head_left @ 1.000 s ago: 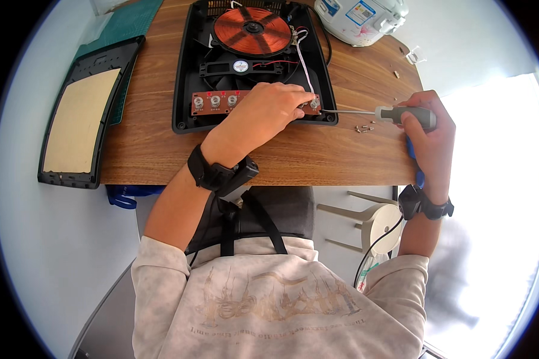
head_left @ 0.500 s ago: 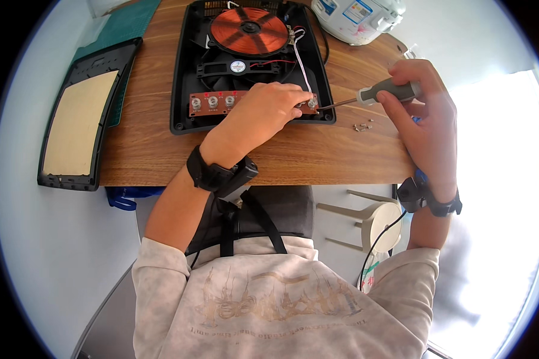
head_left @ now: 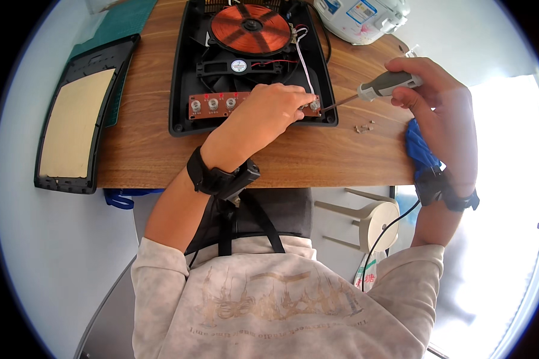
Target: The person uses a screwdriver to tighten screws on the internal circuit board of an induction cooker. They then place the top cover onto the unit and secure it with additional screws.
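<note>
- Black appliance housing (head_left: pixel 179 72) laid open on a wood-grain surface (head_left: pixel 269 161); the brown circuit board (head_left: pixel 221 111) is set along its near edge.
- Board partly covered by the left hand (head_left: pixel 266 113), laid across its right half from the near side; fingertips brought down near the board's right end. (Whether anything is pinched beneath them cannot be told; the underside is hidden.)
- Screwdriver (head_left: pixel 386 85) gripped by its grey-and-white handle in the right hand (head_left: pixel 442 107), fingers bent about the handle's end. Shaft slanted down and leftward, the tip brought to the board's right end; exact contact too small to be made out.
- White cable (head_left: pixel 306 66) run from beside the copper coil (head_left: pixel 227 27) down to the board, close to the left fingertips.
- Fan bracket (head_left: pixel 238 66), marked with a round white label, seated between coil and board.
- Small metal pieces (head_left: pixel 363 128) (screws, by their look) scattered just right of the housing.
- Black panel (head_left: pixel 81 125) with a beige sheet placed at far left, partly over a green mat (head_left: pixel 120 27).
- White appliance (head_left: pixel 365 24) stood beyond the housing, to the right.
- Black bands worn on both wrists.
</note>
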A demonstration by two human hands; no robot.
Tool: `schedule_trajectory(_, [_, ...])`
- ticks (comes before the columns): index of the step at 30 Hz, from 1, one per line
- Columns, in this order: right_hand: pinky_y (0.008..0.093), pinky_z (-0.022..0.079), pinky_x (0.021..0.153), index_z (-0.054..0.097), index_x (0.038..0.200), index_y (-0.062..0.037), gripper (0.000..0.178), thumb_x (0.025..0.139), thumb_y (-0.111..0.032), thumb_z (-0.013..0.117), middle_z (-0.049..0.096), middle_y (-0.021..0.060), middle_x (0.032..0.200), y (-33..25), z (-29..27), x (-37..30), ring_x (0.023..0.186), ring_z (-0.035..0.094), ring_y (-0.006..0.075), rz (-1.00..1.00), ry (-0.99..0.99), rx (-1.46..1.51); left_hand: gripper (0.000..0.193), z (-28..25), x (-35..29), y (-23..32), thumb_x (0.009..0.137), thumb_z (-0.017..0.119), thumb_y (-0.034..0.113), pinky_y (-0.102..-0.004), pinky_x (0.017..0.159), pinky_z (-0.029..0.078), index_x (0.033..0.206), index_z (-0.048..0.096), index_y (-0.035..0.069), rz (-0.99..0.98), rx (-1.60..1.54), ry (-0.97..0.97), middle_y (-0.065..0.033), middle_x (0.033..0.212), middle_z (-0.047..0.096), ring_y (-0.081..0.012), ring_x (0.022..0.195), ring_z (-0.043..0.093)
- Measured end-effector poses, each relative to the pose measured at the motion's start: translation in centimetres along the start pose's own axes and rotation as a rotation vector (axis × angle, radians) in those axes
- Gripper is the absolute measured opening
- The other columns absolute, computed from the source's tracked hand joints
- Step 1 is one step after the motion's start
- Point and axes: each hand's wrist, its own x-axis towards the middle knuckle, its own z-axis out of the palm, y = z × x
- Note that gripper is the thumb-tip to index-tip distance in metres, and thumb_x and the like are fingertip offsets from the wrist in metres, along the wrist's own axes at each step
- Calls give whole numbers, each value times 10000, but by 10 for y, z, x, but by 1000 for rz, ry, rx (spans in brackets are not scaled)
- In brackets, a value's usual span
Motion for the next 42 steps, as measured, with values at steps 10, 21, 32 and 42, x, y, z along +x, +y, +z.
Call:
schedule_trajectory(10, [326, 426, 527, 664, 883, -56, 330, 939, -358, 786, 608, 71, 611, -6, 13, 10, 525, 565, 212, 38, 48, -378, 365, 0, -1, 0, 944, 700, 109, -411, 927, 553, 1302, 682, 45, 10, -31, 14, -105, 1224, 711, -329, 1063, 674])
schedule_trajectory(21, [275, 543, 713, 620, 1109, -29, 109, 1013, -80, 618, 659, 46, 1082, -5, 20, 7, 854, 604, 112, -66, 55, -37, 364, 2, 1, -2, 935, 703, 93, -401, 911, 556, 1294, 684, 33, 29, -50, 38, -94, 1168, 714, -323, 1038, 674])
schedule_trajectory(32, [224, 553, 732, 716, 1305, -87, 325, 981, -109, 721, 737, 25, 1053, 4, 9, 14, 749, 620, 110, -126, 119, -130, 354, 1, 0, -1, 946, 692, 109, -404, 911, 552, 1292, 684, 37, 19, -9, 19, -106, 1178, 712, -326, 1042, 673])
schedule_trajectory(42, [336, 441, 539, 639, 899, -66, 391, 1019, -438, 654, 628, 75, 613, -7, 28, 19, 520, 562, 193, 50, 234, -449, 354, 1, -1, -3, 946, 694, 105, -401, 896, 551, 1291, 680, 30, 10, -48, 13, -90, 1137, 702, -322, 1029, 670])
